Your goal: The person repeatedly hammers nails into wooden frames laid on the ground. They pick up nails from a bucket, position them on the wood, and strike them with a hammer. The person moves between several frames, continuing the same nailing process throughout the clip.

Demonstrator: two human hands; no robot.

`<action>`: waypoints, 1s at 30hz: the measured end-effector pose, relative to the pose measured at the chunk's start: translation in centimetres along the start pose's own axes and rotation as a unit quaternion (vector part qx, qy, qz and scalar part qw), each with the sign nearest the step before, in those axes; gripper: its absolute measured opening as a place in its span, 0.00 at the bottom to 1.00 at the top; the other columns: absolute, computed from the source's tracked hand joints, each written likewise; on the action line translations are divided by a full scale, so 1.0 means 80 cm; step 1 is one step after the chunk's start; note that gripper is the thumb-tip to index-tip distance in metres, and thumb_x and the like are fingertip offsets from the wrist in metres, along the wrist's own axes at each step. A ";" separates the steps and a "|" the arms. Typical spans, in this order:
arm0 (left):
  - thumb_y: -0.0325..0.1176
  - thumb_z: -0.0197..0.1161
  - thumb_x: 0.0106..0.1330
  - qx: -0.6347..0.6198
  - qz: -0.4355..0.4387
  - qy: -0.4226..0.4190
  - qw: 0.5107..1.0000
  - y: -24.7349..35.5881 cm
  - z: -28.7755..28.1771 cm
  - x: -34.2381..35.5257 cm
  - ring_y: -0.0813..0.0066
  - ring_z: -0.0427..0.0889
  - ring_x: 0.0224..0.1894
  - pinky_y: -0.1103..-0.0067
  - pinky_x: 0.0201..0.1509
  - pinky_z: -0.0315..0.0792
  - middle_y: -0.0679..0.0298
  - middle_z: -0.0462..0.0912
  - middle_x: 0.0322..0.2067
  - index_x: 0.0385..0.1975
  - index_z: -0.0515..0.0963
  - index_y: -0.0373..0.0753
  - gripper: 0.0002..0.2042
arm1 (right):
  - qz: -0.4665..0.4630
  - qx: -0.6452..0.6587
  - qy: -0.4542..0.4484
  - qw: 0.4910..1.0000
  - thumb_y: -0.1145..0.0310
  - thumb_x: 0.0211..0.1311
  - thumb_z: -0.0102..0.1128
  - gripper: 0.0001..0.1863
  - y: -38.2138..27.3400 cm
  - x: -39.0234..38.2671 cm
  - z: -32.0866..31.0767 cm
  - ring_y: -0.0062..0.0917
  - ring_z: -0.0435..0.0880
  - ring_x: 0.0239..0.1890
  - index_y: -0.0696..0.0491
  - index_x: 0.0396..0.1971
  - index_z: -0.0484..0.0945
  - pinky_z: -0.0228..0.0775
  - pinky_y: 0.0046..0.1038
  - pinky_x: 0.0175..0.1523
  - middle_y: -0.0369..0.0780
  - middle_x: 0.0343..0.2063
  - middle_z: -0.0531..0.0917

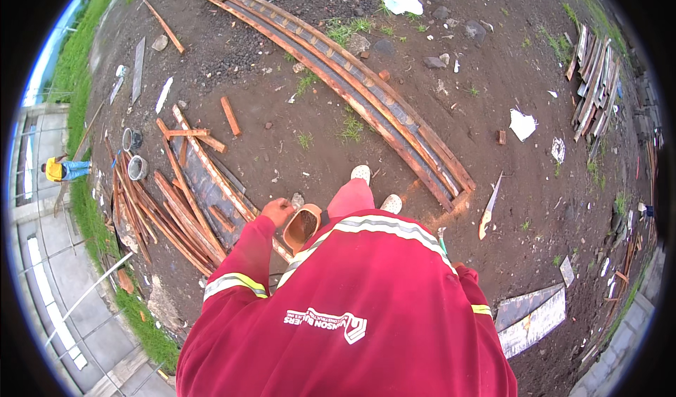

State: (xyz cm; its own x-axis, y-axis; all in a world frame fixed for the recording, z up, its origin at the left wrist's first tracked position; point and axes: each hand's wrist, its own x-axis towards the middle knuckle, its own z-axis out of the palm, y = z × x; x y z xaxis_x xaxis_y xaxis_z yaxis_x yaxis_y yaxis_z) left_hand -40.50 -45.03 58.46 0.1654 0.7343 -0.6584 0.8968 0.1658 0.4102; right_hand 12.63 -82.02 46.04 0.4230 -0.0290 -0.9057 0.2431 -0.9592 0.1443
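My left hand point(278, 211) is beside a brown open-topped pouch or container point(303, 229) at my left side. Its fingers are curled together, and whatever they hold, if anything, is too small to make out. Only a sliver of my right hand point(458, 265) shows past my red jacket, its fingers hidden. Close to it a thin greenish piece point(441, 238) sticks out, too covered to name. Ahead on the ground, a long curved wooden frame point(394, 108) with rusty-brown edges runs from the far left to just in front of my right side.
Loose boards point(183, 221) lie piled at left, with two buckets point(137, 167) beyond them. A handsaw point(489, 210) rests on the dirt at right. Sheet scraps point(531, 318) lie nearer, and stacked planks point(597, 80) lie far right. Another person point(65, 169) stands at far left.
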 end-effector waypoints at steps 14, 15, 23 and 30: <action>0.47 0.60 0.57 -0.113 -0.175 0.010 0.978 -0.087 -0.087 0.118 0.57 0.79 0.44 0.70 0.50 0.69 0.50 0.81 0.37 0.35 0.80 0.35 0.19 | -0.069 -0.116 0.019 0.991 0.49 0.56 0.56 0.26 -0.296 -0.093 -0.123 0.33 0.81 0.39 0.58 0.41 0.77 0.70 0.32 0.43 0.47 0.34 0.82; 0.47 0.60 0.57 -0.140 -0.196 0.001 0.970 -0.088 -0.099 0.132 0.58 0.79 0.44 0.70 0.50 0.69 0.50 0.81 0.37 0.34 0.80 0.35 0.19 | -0.069 -0.132 0.021 0.989 0.49 0.56 0.56 0.26 -0.324 -0.103 -0.134 0.33 0.81 0.39 0.58 0.42 0.77 0.70 0.32 0.43 0.47 0.34 0.82; 0.41 0.60 0.59 -0.313 -0.126 0.129 0.932 -0.076 -0.192 0.212 0.70 0.80 0.40 0.77 0.46 0.71 0.59 0.82 0.36 0.40 0.76 0.34 0.17 | -0.103 -0.189 0.045 0.976 0.50 0.57 0.54 0.27 -0.523 -0.158 -0.196 0.35 0.81 0.43 0.56 0.47 0.76 0.71 0.32 0.46 0.49 0.38 0.82; 0.45 0.60 0.58 -0.331 -0.237 0.128 0.904 -0.118 -0.098 0.181 0.69 0.79 0.37 0.76 0.44 0.70 0.57 0.82 0.32 0.35 0.79 0.34 0.18 | -0.128 -0.290 0.030 0.948 0.47 0.53 0.57 0.28 -0.647 -0.138 -0.248 0.30 0.82 0.31 0.57 0.43 0.78 0.71 0.31 0.36 0.44 0.27 0.83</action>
State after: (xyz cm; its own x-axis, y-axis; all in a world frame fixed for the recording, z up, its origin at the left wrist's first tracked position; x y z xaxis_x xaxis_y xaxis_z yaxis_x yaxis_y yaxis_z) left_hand -49.75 -30.80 49.99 -0.3496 0.5927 -0.7256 0.3858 0.7968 0.4650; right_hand 12.68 -26.48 56.48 0.3294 0.2170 -0.9189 0.7760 -0.6166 0.1326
